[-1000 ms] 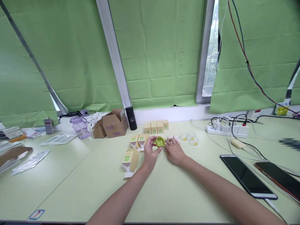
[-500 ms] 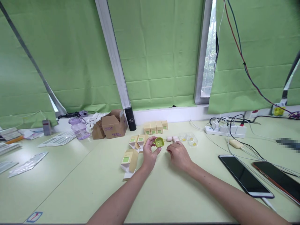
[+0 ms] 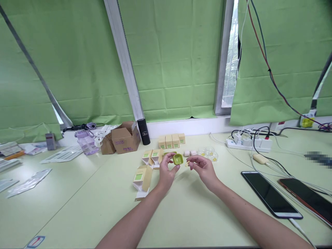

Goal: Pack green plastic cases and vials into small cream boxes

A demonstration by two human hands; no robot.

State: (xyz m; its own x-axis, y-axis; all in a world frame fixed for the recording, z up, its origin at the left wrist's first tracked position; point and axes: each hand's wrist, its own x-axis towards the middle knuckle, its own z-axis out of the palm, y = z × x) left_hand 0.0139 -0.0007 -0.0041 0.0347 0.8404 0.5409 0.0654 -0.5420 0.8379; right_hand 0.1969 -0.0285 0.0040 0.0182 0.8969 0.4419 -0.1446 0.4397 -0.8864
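My left hand [image 3: 166,173] grips a small square green cup [image 3: 178,159] by its side, its hollow turned toward me. Just to the right, my right hand [image 3: 205,170] pinches a tiny pale yellow piece [image 3: 187,164] between thumb and fingers, close to the cup but apart from it. Behind the left fingers, part of another green item [image 3: 170,153] shows; its shape is mostly hidden. Two pinkish-white small cylinders [image 3: 193,152] lie beyond the hands, beside several clear round cups [image 3: 209,152] with yellow spots. Opened small cartons [image 3: 143,177] with green squares lie left of my left hand.
Several closed small cartons [image 3: 169,141] stand in a row at the back. Farther left are a cardboard box [image 3: 126,140], a black cylinder [image 3: 144,132] and a purple bottle [image 3: 87,142]. A power strip [image 3: 250,145], cables and two phones [image 3: 271,194] lie on the right.
My right hand has turned and opened up from a curled pose, now showing the pale yellow piece in its fingertips. The green cup has shifted slightly right, and another green item shows behind it.
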